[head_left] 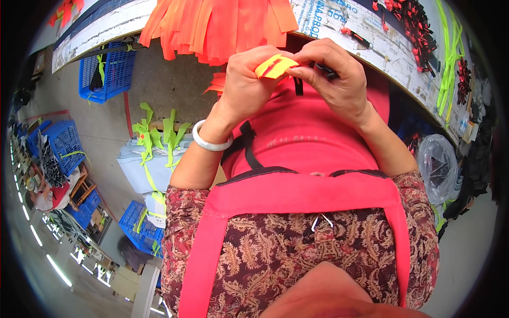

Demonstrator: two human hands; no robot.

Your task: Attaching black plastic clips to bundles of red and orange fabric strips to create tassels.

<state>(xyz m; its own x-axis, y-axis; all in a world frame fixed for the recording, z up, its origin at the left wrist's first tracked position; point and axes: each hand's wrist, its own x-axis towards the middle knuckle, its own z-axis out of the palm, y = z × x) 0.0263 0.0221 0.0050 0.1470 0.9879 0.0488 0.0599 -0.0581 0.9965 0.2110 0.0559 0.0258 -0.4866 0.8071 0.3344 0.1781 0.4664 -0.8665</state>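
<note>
Between my two hands, above the red apron (302, 132), sits the yellow strip (274, 67) — a short folded piece of webbing whose long axis runs from about eight o'clock up to two o'clock. My left hand (246, 79) is the nearer one: its thumb and fingers are pressed together around the strip's lower end, pinching it. My right hand (334, 74) lies at three o'clock of the strip, fingers curled shut on a dark slim tool (323, 70), its tip touching the strip's upper end. At twelve o'clock hang orange strips (217, 26) off the table edge (371, 37). What the dark tool is I cannot make out — my fingers cover most of it, and the strip's far fold is hidden.
</note>
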